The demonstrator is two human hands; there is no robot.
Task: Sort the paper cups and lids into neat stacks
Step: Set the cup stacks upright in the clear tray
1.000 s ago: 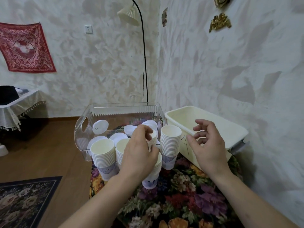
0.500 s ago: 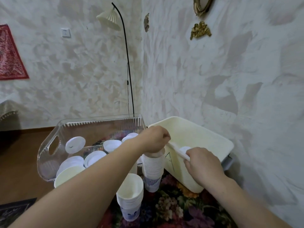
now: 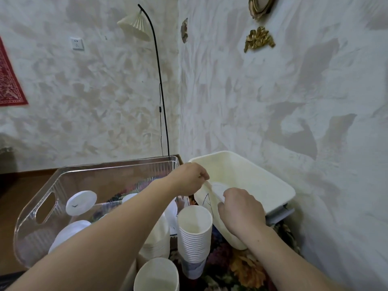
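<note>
Both hands meet at the near rim of the cream tub (image 3: pixel 252 175). The left hand (image 3: pixel 190 178) reaches across from the clear tray (image 3: pixel 37 217), its fingers curled at the tub's edge; what its grip has hold of, if anything, cannot be told. The right hand (image 3: pixel 241 208) hangs over the tub's near wall with fingers bent downward, and a white lid (image 3: pixel 219 189) lies inside the tub just beyond its fingertips. Whether this grip pinches the lid or only touches it cannot be told.

Just below and to the left of the right hand stands a tall stack of paper cups (image 3: pixel 195 234), upright on the flowered surface (image 3: pixel 241 269), near the tub's outer wall where a black letter A is drawn. A second cup stack (image 3: pixel 157 274) stands nearer the camera, under the left forearm, and a third stack (image 3: pixel 156 238) is mostly hidden behind that arm.

Left of the left hand, inside the clear tray, one lid (image 3: pixel 80 202) leans tilted against the tray's wall and more lids (image 3: pixel 69 229) lie lower down. A floor lamp (image 3: pixel 135 24) stands in the corner behind the tray.
</note>
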